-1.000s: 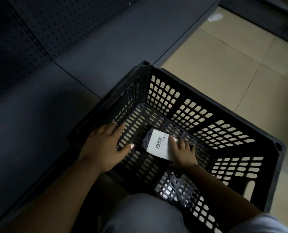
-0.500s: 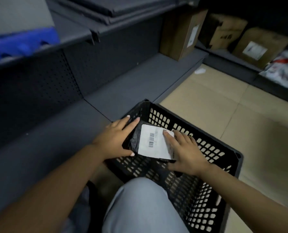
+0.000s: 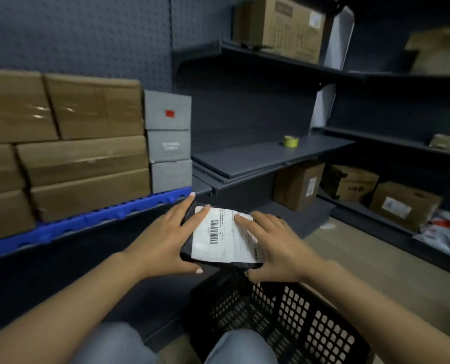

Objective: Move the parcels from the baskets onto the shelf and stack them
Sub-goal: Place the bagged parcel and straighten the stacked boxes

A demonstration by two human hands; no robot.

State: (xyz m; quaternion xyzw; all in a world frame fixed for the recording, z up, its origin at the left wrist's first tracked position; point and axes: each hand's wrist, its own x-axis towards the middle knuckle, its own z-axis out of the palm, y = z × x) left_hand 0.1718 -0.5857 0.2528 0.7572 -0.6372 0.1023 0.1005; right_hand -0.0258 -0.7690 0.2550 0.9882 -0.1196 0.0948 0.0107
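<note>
- Above the black basket [image 3: 279,319], in the head view, both hands hold one parcel [image 3: 225,235], a flat black bag with a white barcode label facing up. It hangs in the air, clear of the basket rim and not yet on any shelf.
- I judge it is held flat and label up because this way it can be laid down directly on a stack and the label stays readable.
- Left hand [image 3: 160,240]: its grip is closed around the left edge of the parcel, fingers lying over the top near the far corner, thumb coming along the near edge. The forearm reaches in from the lower left.
- Right hand [image 3: 273,245]: its grip holds the right side, fingers laid flat on the label and the thumb hooked at the near right corner. How much it reaches under the bag I cannot tell.
- Two hands on such a soft bag probably keep it from sagging.
- Just beyond the left fingertips is the blue shelf edge [image 3: 92,224], with brown boxes [image 3: 87,151] and three grey boxes [image 3: 170,143] stacked on it. This looks like the nearest goal.
- To the right of them a dark middle shelf [image 3: 260,158] carries only a yellow tape roll [image 3: 291,141] near its back, so it could also receive the parcel.
- The picture is slightly blurred at the borders.
</note>
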